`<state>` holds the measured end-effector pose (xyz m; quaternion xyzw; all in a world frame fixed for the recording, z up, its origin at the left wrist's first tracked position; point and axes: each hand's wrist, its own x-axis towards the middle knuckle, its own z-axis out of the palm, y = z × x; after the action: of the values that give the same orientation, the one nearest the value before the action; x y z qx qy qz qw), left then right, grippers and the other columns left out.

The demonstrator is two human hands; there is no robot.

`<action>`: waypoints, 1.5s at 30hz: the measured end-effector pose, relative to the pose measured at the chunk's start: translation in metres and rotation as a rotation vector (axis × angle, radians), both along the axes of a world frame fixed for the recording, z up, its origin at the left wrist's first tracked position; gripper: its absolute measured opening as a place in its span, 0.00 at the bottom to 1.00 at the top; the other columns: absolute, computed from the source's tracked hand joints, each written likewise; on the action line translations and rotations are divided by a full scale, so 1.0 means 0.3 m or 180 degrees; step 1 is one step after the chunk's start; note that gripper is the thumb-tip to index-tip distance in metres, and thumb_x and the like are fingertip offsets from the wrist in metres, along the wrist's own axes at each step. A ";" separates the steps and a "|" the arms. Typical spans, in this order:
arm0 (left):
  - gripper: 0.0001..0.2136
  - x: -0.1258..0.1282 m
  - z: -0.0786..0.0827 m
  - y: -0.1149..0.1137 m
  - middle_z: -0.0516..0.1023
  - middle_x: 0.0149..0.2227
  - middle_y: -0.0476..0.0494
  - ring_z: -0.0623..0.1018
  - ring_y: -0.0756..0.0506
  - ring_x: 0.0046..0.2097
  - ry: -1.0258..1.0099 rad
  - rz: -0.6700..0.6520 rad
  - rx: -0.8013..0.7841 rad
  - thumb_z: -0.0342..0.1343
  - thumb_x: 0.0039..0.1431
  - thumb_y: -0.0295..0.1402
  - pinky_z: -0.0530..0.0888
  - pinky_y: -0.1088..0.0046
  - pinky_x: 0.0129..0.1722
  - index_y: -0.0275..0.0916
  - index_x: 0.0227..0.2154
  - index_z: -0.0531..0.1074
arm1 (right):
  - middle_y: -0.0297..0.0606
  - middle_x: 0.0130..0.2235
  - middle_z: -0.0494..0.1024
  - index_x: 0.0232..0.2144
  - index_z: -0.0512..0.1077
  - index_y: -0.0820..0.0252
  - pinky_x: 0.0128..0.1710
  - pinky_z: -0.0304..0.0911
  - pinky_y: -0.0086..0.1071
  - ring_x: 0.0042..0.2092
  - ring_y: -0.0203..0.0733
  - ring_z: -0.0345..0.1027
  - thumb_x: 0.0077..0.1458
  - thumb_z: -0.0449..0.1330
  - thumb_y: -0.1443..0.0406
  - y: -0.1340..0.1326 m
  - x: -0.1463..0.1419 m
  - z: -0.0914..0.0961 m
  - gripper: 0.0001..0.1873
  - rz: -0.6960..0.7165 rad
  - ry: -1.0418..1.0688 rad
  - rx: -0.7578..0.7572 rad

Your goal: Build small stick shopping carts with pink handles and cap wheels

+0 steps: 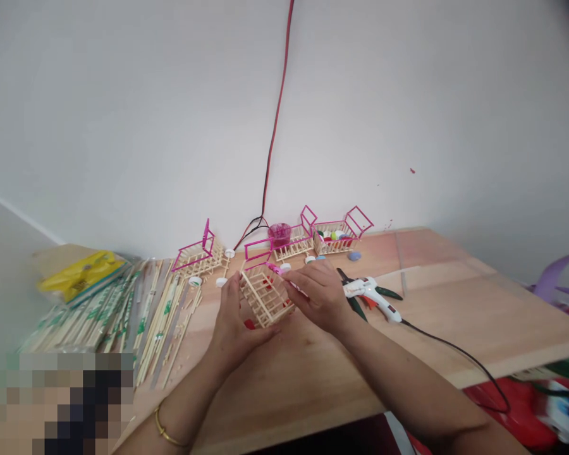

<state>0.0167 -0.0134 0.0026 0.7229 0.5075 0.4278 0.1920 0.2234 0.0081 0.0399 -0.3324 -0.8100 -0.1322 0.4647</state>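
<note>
Forearms above a table (313, 385), both hands on a small stick crate (265, 297) at centre.
The left hand (234, 328) cups the crate from 7 o'clock, fingers curled; the right hand (320, 294), at 3 o'clock, pinches a pink stick (289, 282) whose long axis points to 10 o'clock across the rim.

Pale wood lattice basket (265, 297), magenta stick (291, 285) at its 2 o'clock, white glue gun (372, 296) with black cord (455, 352) at 3 o'clock, magenta-framed crates (334, 239) at 12 o'clock, yellow packet (78, 272) at 9 o'clock, tan wood-grain table (431, 316), red-and-black cable (277, 114)
</note>
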 end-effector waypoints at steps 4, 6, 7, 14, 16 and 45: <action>0.52 0.002 -0.009 -0.002 0.58 0.56 0.35 0.64 0.34 0.58 -0.0032 -0.0020 -0.0052 0.69 0.37 0.41 0.67 0.49 0.55 0.43 0.63 0.44 | 0.37 0.32 0.80 0.39 0.72 0.57 0.36 0.58 0.37 0.34 0.39 0.70 0.57 0.59 0.70 -0.011 -0.017 0.005 0.07 0.0105 0.0020 -0.0055; 0.52 0.003 -0.013 -0.003 0.57 0.57 0.35 0.64 0.33 0.59 -0.0036 -0.0061 -0.0068 0.69 0.38 0.41 0.67 0.49 0.56 0.44 0.63 0.42 | 0.37 0.33 0.80 0.40 0.72 0.56 0.36 0.58 0.37 0.34 0.39 0.70 0.56 0.59 0.70 -0.017 -0.029 0.004 0.08 0.0229 0.0055 -0.0009; 0.52 0.003 -0.015 -0.003 0.57 0.57 0.35 0.63 0.33 0.59 -0.0032 -0.0073 -0.0058 0.69 0.38 0.41 0.66 0.48 0.56 0.44 0.63 0.42 | 0.37 0.34 0.80 0.40 0.72 0.56 0.37 0.59 0.37 0.35 0.39 0.70 0.56 0.59 0.70 -0.021 -0.035 0.003 0.09 0.0282 0.0071 0.0023; 0.53 0.004 -0.014 -0.004 0.56 0.59 0.35 0.61 0.32 0.61 0.0004 -0.0062 -0.0032 0.69 0.38 0.41 0.63 0.47 0.58 0.44 0.64 0.41 | 0.37 0.33 0.80 0.40 0.73 0.57 0.36 0.58 0.37 0.34 0.39 0.69 0.57 0.60 0.69 -0.031 -0.053 0.007 0.08 0.0353 0.0035 0.0066; 0.53 0.002 -0.010 -0.005 0.56 0.58 0.35 0.62 0.33 0.60 -0.0025 -0.0072 -0.0059 0.69 0.38 0.41 0.64 0.48 0.57 0.44 0.64 0.42 | 0.37 0.33 0.80 0.39 0.73 0.58 0.36 0.58 0.37 0.34 0.39 0.69 0.56 0.60 0.70 -0.024 -0.042 0.008 0.08 0.0292 0.0074 0.0053; 0.54 0.003 0.010 -0.011 0.57 0.56 0.36 0.63 0.34 0.58 -0.0172 -0.0116 -0.0197 0.70 0.36 0.41 0.65 0.51 0.57 0.42 0.64 0.43 | 0.36 0.30 0.78 0.38 0.71 0.59 0.34 0.56 0.36 0.32 0.39 0.67 0.56 0.60 0.70 -0.007 -0.008 0.004 0.07 0.0117 0.0117 0.0079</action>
<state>0.0176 -0.0167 0.0056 0.7140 0.5019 0.4276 0.2356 0.2209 0.0060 0.0413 -0.3141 -0.8056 -0.1275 0.4859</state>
